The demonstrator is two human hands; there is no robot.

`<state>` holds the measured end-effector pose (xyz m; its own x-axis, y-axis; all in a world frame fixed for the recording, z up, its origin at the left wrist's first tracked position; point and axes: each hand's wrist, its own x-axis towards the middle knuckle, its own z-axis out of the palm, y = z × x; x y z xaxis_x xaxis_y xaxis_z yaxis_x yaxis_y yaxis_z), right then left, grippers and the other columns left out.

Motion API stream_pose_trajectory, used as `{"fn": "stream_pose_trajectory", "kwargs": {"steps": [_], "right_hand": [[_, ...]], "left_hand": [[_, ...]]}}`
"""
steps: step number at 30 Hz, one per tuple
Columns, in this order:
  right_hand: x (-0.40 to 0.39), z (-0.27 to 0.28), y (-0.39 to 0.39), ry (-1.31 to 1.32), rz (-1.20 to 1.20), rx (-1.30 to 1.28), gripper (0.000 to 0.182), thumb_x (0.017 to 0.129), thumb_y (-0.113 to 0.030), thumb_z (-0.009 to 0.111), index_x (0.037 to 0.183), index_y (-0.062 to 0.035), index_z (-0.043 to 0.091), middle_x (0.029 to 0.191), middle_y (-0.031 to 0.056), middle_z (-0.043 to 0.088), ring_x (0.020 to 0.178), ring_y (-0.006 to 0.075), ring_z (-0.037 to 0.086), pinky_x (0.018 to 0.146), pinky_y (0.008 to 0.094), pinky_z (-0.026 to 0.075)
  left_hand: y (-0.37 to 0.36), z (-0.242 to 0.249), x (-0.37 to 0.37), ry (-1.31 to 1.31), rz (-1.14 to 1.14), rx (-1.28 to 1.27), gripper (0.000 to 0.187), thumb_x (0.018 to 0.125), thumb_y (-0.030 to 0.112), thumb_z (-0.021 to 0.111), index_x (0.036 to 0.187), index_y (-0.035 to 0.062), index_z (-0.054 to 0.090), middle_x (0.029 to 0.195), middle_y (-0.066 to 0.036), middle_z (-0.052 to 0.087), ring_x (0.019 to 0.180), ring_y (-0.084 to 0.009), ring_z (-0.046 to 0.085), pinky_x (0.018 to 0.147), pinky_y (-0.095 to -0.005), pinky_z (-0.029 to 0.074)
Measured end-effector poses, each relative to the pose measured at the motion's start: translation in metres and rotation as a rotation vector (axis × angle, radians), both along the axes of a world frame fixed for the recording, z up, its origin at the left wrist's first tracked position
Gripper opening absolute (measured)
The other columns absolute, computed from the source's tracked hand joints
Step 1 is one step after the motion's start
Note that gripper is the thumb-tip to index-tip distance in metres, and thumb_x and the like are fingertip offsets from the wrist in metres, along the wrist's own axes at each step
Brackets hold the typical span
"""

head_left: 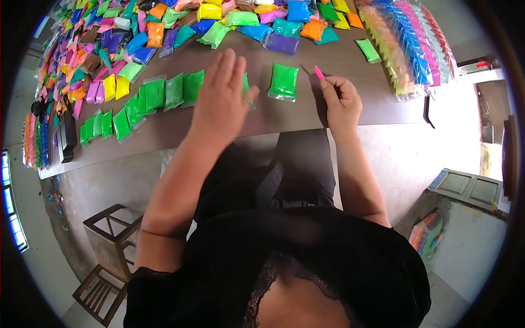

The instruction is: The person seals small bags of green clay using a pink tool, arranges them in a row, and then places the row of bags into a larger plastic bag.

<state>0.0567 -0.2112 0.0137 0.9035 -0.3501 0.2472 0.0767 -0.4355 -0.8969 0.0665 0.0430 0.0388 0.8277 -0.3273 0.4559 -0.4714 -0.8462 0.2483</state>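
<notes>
My left hand (221,98) is flat and open, fingers stretched out, over the right end of a row of green packets (156,94). It partly hides a green packet (245,83) there. My right hand (342,98) pinches a small pink pointed plastic tool (319,72) between thumb and fingers, its tip turned up and away. Between my two hands, apart from the row, lies a single bright green packet (284,81) in clear plastic. The row curves off to the left, with its packets overlapping.
Many multicoloured packets (156,34) are heaped along the table's back and left. Strips of yellow, blue, pink and red bagged pieces (407,44) line the right end. One light green packet (368,51) lies near them. A black case (67,136) sits at left; wooden stools (112,229) stand below.
</notes>
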Motion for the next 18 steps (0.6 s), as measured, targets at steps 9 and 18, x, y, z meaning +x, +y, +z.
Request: {"fn": "stream_pose_trajectory", "kwargs": {"steps": [9, 18], "right_hand": [[-0.001, 0.006, 0.003, -0.022, 0.008, -0.12, 0.012, 0.088, -0.015, 0.074, 0.091, -0.0031, 0.071, 0.084, 0.005, 0.066, 0.077, 0.0152, 0.061, 0.074, 0.0291, 0.049], [0.001, 0.001, 0.0, 0.006, 0.009, -0.117, 0.013, 0.088, -0.017, 0.074, 0.092, -0.0046, 0.071, 0.088, 0.0054, 0.067, 0.082, 0.016, 0.062, 0.078, 0.0292, 0.049]], "left_hand": [[-0.006, -0.017, -0.025, 0.182, -0.04, 0.095, 0.082, 0.092, 0.048, 0.064, 0.148, -0.0057, 0.035, 0.157, -0.026, 0.029, 0.145, -0.0422, 0.029, 0.118, -0.0505, 0.028], [-0.009, -0.025, -0.024, 0.136, -0.051, 0.013, 0.086, 0.092, 0.055, 0.06, 0.148, -0.0055, 0.035, 0.156, -0.027, 0.029, 0.147, -0.0413, 0.027, 0.119, -0.0506, 0.025]]}}
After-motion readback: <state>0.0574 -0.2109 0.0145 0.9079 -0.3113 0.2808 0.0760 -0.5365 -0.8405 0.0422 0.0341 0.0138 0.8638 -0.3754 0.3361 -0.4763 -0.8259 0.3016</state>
